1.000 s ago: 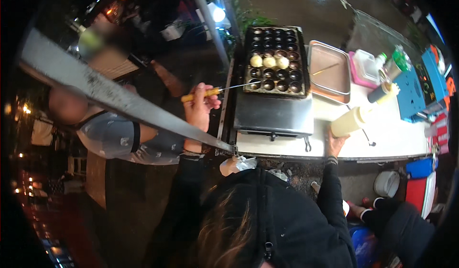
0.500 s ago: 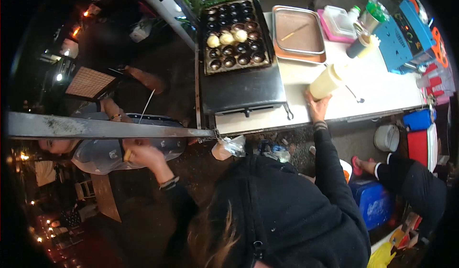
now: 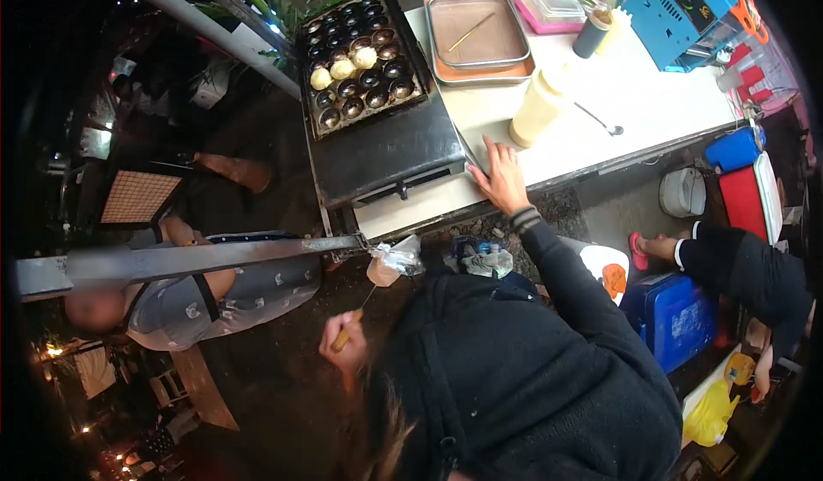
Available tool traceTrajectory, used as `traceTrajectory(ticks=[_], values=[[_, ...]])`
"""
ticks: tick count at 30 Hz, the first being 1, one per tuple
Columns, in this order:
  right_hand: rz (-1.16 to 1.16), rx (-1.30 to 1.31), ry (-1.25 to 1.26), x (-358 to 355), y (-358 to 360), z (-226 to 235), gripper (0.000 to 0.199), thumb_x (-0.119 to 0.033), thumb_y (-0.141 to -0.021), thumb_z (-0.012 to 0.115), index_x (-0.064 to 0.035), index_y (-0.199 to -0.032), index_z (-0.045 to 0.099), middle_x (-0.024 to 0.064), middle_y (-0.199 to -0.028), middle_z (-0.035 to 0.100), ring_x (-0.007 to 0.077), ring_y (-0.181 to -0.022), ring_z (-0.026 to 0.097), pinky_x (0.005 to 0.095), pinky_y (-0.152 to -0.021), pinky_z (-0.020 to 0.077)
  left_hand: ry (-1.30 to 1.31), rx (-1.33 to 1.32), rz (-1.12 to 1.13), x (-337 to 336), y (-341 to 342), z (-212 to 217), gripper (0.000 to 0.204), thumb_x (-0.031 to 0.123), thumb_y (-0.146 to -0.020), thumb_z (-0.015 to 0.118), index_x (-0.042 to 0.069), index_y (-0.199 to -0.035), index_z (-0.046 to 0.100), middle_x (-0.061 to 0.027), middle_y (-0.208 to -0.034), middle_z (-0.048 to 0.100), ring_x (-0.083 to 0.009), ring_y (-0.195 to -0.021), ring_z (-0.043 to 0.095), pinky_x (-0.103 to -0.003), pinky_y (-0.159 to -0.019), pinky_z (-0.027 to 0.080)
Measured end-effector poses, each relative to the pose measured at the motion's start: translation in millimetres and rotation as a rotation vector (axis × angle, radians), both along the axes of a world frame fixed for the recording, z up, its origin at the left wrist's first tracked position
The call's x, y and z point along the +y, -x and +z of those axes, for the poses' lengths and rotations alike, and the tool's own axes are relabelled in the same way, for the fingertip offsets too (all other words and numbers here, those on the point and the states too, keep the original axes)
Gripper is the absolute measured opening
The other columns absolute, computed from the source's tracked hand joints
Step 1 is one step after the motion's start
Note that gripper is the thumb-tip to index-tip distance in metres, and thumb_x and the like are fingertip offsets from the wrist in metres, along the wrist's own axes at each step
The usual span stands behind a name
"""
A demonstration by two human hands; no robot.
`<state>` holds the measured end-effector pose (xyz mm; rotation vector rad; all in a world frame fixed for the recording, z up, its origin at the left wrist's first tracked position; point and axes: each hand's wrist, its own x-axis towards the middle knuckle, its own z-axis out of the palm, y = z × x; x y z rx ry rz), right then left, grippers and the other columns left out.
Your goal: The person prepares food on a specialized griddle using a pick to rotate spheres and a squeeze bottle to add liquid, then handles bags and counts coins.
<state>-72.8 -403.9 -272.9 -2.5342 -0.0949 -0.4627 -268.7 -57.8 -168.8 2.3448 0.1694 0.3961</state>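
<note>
Gripping a thin skewer pick (image 3: 353, 320) by its yellow handle, well below the griddle (image 3: 364, 57), the left hand (image 3: 343, 348) holds something light, stiff and likely sharp-tipped, while the right hand (image 3: 499, 177) rests open and flat on the white counter (image 3: 651, 95) just beside that griddle.

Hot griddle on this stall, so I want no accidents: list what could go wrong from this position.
The right hand lies flat on the white counter right beside the dark ball-mould griddle; a slip sideways could likely touch its metal edge. The left hand holds a thin pick down near the body, point up, close to a hanging plastic bag; it might snag or poke. The pale squeeze bottle stands just beyond the right hand and could be knocked over.
</note>
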Motion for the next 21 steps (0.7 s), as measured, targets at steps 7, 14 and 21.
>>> traceTrajectory(ticks=[7,14,21], values=[[-0.143,0.222,0.247,-10.6,6.4,-66.7,0.048,-0.022,-0.086,0.054,0.0037,-0.125,0.042,0.016,-0.099,0.056,0.0309,-0.084,0.06,0.0379,-0.072,0.0509,-0.002,-0.201,-0.347,-57.1,-62.9,10.6,0.005,0.004,-0.077,0.064,0.003,-0.078,0.06,-0.0113,-0.071,0.061,-0.0273,-0.062,0.062,-0.036,-0.057,0.049],[-0.316,0.113,0.265,-10.9,26.0,-55.0,0.044,-0.026,-0.088,0.053,-0.0016,-0.124,0.049,0.0194,-0.101,0.058,0.0326,-0.08,0.063,0.0371,-0.064,0.0542,0.103,-0.246,-0.639,-73.8,-105.3,12.0,0.011,0.008,-0.076,0.067,0.004,-0.084,0.06,-0.0095,-0.073,0.063,-0.027,-0.063,0.063,-0.035,-0.058,0.05],[-0.367,0.249,-0.133,-15.9,47.0,-0.1,0.041,-0.028,-0.088,0.055,-0.0069,-0.122,0.049,0.0183,-0.08,0.061,0.0323,-0.071,0.063,0.0416,-0.066,0.0514,0.081,-0.286,-0.813,-93.0,-126.9,18.0,0.018,0.014,-0.079,0.07,0.007,-0.094,0.062,-0.0085,-0.08,0.063,-0.0237,-0.067,0.063,-0.033,-0.056,0.05]])
